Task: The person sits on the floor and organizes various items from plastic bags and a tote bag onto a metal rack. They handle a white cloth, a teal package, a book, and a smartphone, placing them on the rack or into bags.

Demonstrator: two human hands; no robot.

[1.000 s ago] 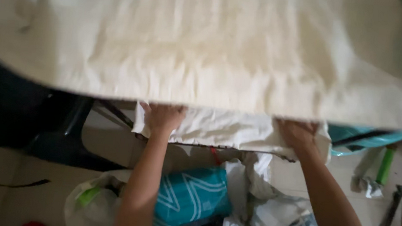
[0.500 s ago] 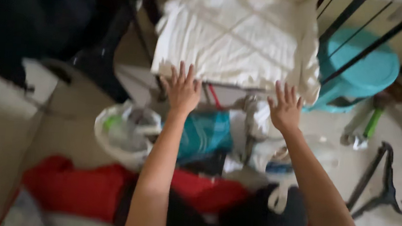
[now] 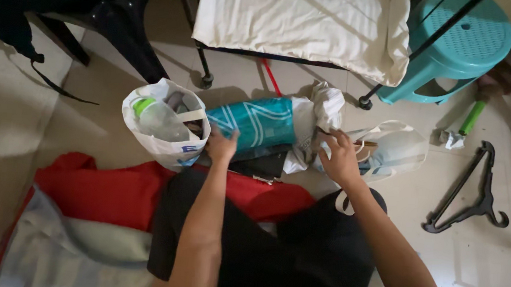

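I log left hand (image 3: 221, 147) fingers spread on teal bag (image 3: 252, 123), right hand (image 3: 338, 159) loosely curled over white bag (image 3: 400, 149); sorting underway, firm grasp needed next.

Cloth, thin plastic and glossy tile around my fingers.

My left hand (image 3: 221, 147) rests on a smooth, faintly shiny teal pouch (image 3: 254, 124); my right hand (image 3: 340, 160) meets crinkled white plastic bags (image 3: 390, 150). Left of my fingers sits a thin white plastic bag (image 3: 165, 123); behind, matt white cloth (image 3: 297, 18); beneath, glossy floor tiles (image 3: 479, 267).
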